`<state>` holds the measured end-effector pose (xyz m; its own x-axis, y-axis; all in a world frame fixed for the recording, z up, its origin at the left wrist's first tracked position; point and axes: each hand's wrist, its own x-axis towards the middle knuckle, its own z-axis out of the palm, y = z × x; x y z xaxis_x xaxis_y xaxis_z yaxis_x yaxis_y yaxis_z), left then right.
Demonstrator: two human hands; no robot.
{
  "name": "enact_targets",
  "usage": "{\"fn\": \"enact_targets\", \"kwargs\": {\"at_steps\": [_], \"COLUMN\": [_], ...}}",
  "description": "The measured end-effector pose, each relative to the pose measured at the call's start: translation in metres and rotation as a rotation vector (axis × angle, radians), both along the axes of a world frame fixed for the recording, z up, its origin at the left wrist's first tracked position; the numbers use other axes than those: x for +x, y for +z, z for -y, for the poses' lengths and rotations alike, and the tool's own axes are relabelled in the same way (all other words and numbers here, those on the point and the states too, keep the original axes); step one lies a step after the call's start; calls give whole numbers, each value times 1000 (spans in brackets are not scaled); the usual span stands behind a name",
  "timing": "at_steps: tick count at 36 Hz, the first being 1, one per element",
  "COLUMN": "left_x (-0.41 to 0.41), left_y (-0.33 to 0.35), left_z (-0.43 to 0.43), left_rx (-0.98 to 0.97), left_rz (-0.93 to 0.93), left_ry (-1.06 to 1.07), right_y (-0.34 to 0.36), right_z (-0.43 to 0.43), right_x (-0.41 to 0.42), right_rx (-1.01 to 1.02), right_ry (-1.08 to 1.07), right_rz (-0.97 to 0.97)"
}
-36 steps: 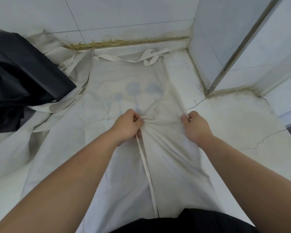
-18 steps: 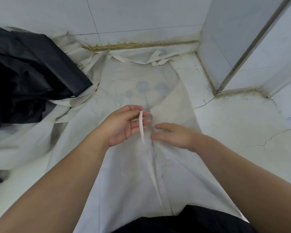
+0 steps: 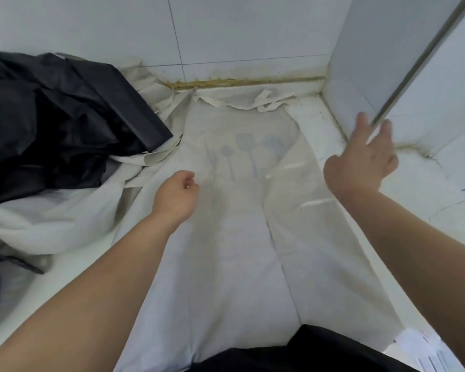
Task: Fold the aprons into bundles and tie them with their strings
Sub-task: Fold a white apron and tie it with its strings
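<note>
The flat off-white cloth apron (image 3: 226, 264) is showing a faint blue-grey utensil print (image 3: 253, 154) across its upper part. Its narrow cream fabric strings (image 3: 263, 103) are matching it. The crumpled black fabric heap (image 3: 51, 124) is looking plain and dark. A yellow-brown stain line (image 3: 239, 82) is running under the glossy white wall tiles (image 3: 253, 30).

A cream apron (image 3: 234, 237) printed with faint blue utensils is laid flat on a white surface (image 3: 419, 181), with a lengthwise fold seen on its right part and its neck strap (image 3: 255, 104) bunched near the tiled wall (image 3: 239, 30). The left hand (image 3: 176, 196) is held over the apron with fingers loosely curled, while the right hand (image 3: 360, 159) is raised with fingers spread. A heap of black fabric (image 3: 51, 124) is piled at the left, over more cream cloth (image 3: 51, 221).
</note>
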<state>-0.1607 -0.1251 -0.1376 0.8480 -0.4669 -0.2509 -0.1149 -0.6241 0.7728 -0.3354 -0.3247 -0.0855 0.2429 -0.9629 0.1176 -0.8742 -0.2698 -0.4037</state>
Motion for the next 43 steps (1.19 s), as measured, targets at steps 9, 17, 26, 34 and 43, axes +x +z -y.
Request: {"fn": "enact_targets", "kwargs": {"at_steps": [9,17,26,34,43], "left_x": [22,11,8,7,43], "left_y": [-4,-16,8,-2,1], "left_z": [-53,-105,-102,-74,-70], "left_rx": [419,303,-196,-287,-256], "left_rz": [308,-95,-862,-936,-129], "left_ry": [77,173,2,55,318], "right_y": [-38,-66,-68,-58,-67], "right_z": [-88,-124,-116,-101,-97], "right_x": [44,58,64,80,100], "right_rx": [400,653,675,635,625], "right_ry": [667,927,852,843,959], "right_rz": [-12,-205,-302,-158,-425]}}
